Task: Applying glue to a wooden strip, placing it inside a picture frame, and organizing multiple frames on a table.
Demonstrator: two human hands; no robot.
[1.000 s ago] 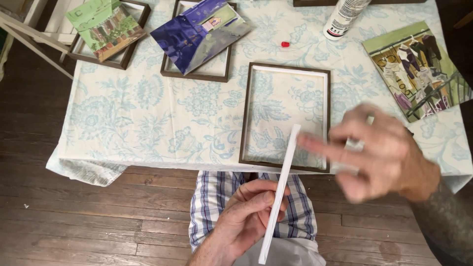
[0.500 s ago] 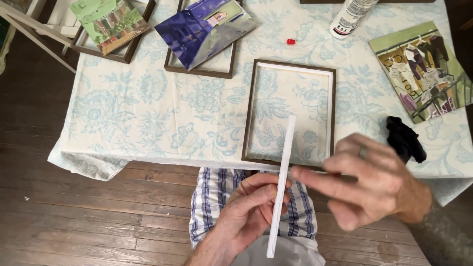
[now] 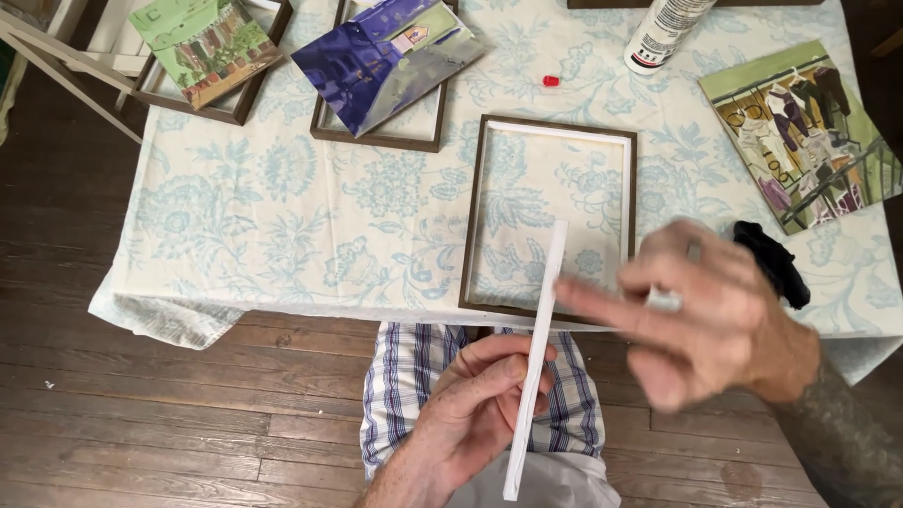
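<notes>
Hands were held apart just off the table's near edge, above a plaid-covered lap. A long white strip [image 3: 537,357] was clamped upright between the thumb and fingers of the left hand [image 3: 470,414], its top reaching over the near rail of an empty dark wooden frame [image 3: 550,221] at 12 o'clock. The right hand [image 3: 705,315], at 3 o'clock of the strip, was blurred, one finger pointed at the strip; whether it touched could not be told. Three paintings were counted: green [image 3: 207,42] and purple [image 3: 386,56] resting on two further frames at 10 and 11 o'clock, a third [image 3: 800,127] lying flat at 2 o'clock. One white bottle [image 3: 663,33] was cut off at the top edge. Open tablecloth [image 3: 282,235] was left at 10 o'clock.
</notes>
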